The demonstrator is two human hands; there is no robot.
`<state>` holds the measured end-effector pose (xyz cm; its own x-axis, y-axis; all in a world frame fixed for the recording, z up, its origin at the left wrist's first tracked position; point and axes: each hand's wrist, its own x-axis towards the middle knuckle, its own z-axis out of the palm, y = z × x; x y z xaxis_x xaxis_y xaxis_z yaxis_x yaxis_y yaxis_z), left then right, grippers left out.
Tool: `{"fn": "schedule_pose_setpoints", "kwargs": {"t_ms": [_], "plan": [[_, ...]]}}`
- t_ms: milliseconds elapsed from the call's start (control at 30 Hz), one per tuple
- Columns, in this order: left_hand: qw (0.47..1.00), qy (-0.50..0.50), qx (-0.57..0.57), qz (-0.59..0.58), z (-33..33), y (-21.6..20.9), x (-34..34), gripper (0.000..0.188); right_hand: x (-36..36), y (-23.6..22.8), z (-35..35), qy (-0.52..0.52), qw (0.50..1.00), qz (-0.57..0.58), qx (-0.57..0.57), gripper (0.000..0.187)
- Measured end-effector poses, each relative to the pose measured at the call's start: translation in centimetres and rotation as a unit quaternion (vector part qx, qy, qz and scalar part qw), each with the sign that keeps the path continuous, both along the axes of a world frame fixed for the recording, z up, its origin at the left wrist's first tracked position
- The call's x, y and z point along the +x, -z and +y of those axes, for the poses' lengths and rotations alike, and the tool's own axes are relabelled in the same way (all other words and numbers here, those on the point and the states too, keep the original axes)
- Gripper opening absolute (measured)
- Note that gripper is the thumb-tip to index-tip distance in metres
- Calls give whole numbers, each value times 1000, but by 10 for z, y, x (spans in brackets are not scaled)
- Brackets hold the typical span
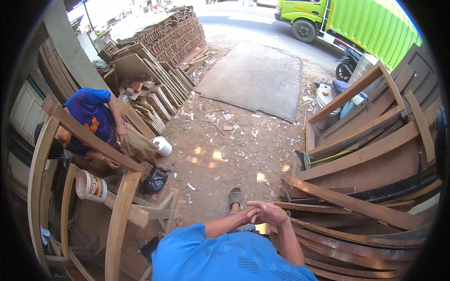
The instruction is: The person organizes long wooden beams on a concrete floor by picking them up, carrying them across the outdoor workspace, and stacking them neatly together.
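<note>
On my end, I have the left forearm slanting inward and the right forearm reaching forward more steeply. The left hand and right hand meet, touching and overlapping, the right fingers pointing leftward; I can't tell how they interlock.

The blue short-sleeved shirt bears dark printed markings.

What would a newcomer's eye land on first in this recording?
Probably the bright green truck at upper right, by the road. Then the blue shirt at bottom centre, with the left hand and right hand together just above it; and the stacked brown tiles at upper left.
</note>
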<state>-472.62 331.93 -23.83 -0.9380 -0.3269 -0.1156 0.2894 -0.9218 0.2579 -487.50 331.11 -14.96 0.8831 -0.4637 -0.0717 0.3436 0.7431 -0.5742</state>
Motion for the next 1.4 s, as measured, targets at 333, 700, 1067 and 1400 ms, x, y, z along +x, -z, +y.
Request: {"fn": "schedule_pose_setpoints", "kwargs": {"t_ms": [333, 700, 1067, 1400], "plan": [[997, -76, -20, 3, -193, -16, 60, 19, 73, -21, -208, -78, 996, 27, -16, 60], [990, -128, -16, 49, -366, -15, 76, 17, 113, -5, -390, -168, 985, -29, 40, 59], [953, -298, -43, 30, -624, 5, 113, 16, 129, -19, -685, -229, 973, 32, -24, 60], [638, -418, 176, -622, -652, 182, 281, 26, 128, 51, -927, -23, 919, 351, -179, 42]]}}
